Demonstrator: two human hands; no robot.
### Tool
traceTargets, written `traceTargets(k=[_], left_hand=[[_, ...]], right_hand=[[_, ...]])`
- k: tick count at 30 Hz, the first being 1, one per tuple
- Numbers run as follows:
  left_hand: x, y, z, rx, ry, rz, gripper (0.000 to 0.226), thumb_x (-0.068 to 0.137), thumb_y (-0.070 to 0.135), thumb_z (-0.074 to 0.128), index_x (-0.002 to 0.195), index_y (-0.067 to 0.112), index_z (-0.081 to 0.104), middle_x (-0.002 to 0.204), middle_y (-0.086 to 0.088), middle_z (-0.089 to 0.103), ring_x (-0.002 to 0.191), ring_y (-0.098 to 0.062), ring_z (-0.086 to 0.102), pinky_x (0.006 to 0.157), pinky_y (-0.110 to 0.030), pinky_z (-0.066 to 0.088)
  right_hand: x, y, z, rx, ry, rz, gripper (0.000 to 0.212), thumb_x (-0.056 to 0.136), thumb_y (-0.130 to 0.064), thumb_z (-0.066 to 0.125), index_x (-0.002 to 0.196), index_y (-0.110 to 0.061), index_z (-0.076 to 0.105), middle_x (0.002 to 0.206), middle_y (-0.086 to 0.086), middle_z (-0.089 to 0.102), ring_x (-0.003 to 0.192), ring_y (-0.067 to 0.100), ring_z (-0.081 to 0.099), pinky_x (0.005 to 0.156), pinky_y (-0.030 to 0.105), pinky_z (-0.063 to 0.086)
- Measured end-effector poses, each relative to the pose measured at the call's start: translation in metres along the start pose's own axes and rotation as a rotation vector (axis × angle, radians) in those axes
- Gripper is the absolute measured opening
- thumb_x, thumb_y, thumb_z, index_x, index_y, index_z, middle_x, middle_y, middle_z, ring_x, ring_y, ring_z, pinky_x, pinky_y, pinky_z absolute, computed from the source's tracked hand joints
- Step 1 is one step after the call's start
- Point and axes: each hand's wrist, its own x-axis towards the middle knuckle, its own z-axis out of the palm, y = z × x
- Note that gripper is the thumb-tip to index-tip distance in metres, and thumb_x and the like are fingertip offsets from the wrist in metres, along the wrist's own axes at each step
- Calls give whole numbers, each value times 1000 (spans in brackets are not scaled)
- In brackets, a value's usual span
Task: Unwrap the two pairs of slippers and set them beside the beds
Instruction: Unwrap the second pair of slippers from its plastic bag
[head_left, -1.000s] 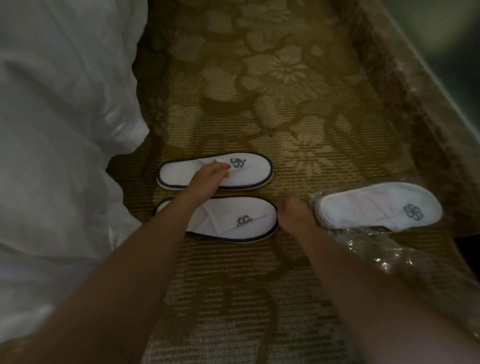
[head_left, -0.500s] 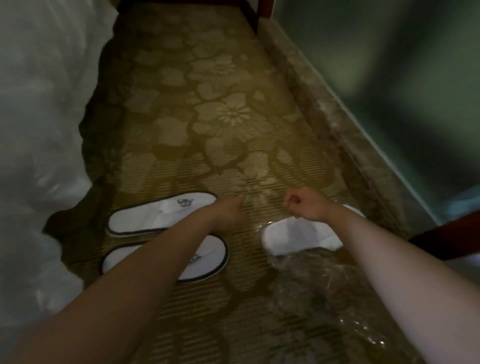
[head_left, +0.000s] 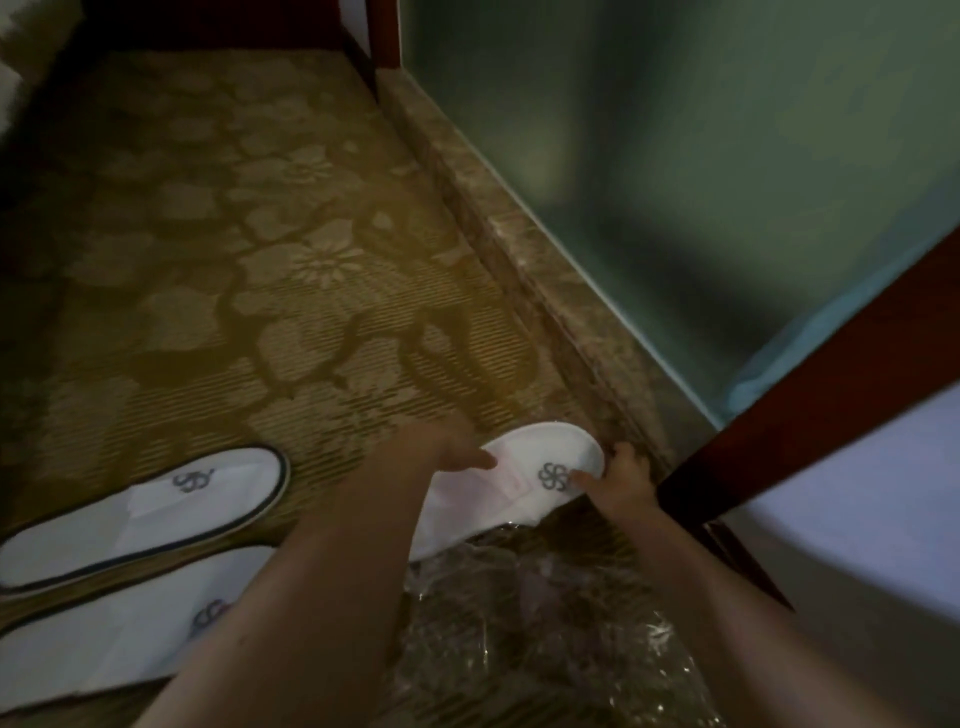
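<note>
Where floral carpet (head_left: 249, 291) meets stone skirting (head_left: 524, 244), right hand (head_left: 621, 480) pinches slipper (head_left: 543, 446), left hand (head_left: 441, 450) touching it.

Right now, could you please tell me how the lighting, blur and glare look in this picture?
Head view: dim, yellowish light overall; the green wall is smeared by blur; the crinkled clear plastic wrapper shows small glints; the grey logo on the white fabric slipper in the right hand reads clearly.
</note>
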Motion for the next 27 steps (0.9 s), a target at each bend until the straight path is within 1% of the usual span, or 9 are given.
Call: traceTargets(k=[3, 7, 10, 12, 15, 18, 20, 22, 27], left_hand=[[10, -8, 7, -12, -20, -55, 69, 88, 48, 52, 144, 12, 34, 152, -11, 33, 134, -28, 38, 111, -37, 33], [17, -10, 24, -39, -5, -91, 71, 87, 47, 53, 146, 13, 30, 152, -10, 34, 134, -27, 39, 108, -33, 32], [20, -16, 39, -122, -30, -65, 74, 86, 44, 57, 147, 15, 27, 154, -9, 31, 137, -26, 36, 113, -35, 30], [18, -22, 46, -107, -27, -56, 74, 88, 42, 54, 149, 16, 21, 156, -9, 26, 140, -26, 30, 116, -37, 24], [12, -30, 54, -38, 28, -50, 70, 93, 37, 48, 150, 16, 15, 159, -9, 17, 144, -24, 21, 119, -35, 16], [8, -33, 55, -67, 27, -35, 63, 96, 30, 44, 150, 13, 15, 159, -9, 16, 145, -23, 19, 119, -35, 15], [8, -31, 51, -124, 54, -24, 52, 98, 22, 37, 147, 11, 23, 156, -12, 24, 142, -25, 26, 117, -33, 21], [5, -27, 45, -212, 74, -29, 47, 99, 15, 34, 145, 8, 28, 152, -14, 31, 140, -27, 31, 112, -30, 25], [-3, -24, 29, -380, 136, 18, 53, 96, 32, 41, 143, 8, 33, 150, -16, 36, 137, -30, 34, 113, -36, 26]], right_hand=[[7, 4, 2, 153, -18, 89, 89, 78, -28, 72, 143, 1, 19, 146, 26, 26, 133, 38, 32, 103, 39, 34], [19, 7, 6, 408, 21, 185, 85, 75, -21, 76, 139, 4, 27, 144, 24, 36, 129, 37, 41, 105, 42, 38], [22, 7, 8, 718, -60, 284, 79, 76, -18, 74, 139, -4, 27, 142, 18, 40, 126, 37, 44, 91, 43, 46], [19, 7, 10, 852, -131, 336, 78, 78, -19, 72, 140, -12, 25, 142, 15, 41, 124, 34, 46, 81, 41, 46], [16, 6, 11, 992, -166, 387, 77, 78, -20, 71, 139, -17, 23, 137, 13, 46, 118, 31, 51, 82, 41, 43], [10, 0, 10, 1105, -198, 438, 63, 79, -17, 70, 131, -15, 33, 125, 15, 53, 109, 30, 54, 84, 45, 43], [4, -6, 10, 1184, -225, 431, 55, 81, -11, 68, 128, -11, 39, 112, 16, 55, 99, 30, 56, 79, 45, 47], [1, -13, 10, 1228, -221, 398, 51, 82, -6, 65, 128, -8, 41, 111, 18, 54, 91, 30, 56, 74, 42, 50], [-6, -37, 1, 1247, -118, 263, 36, 87, -7, 59, 122, -7, 50, 106, 15, 56, 85, 24, 59, 61, 35, 50]])
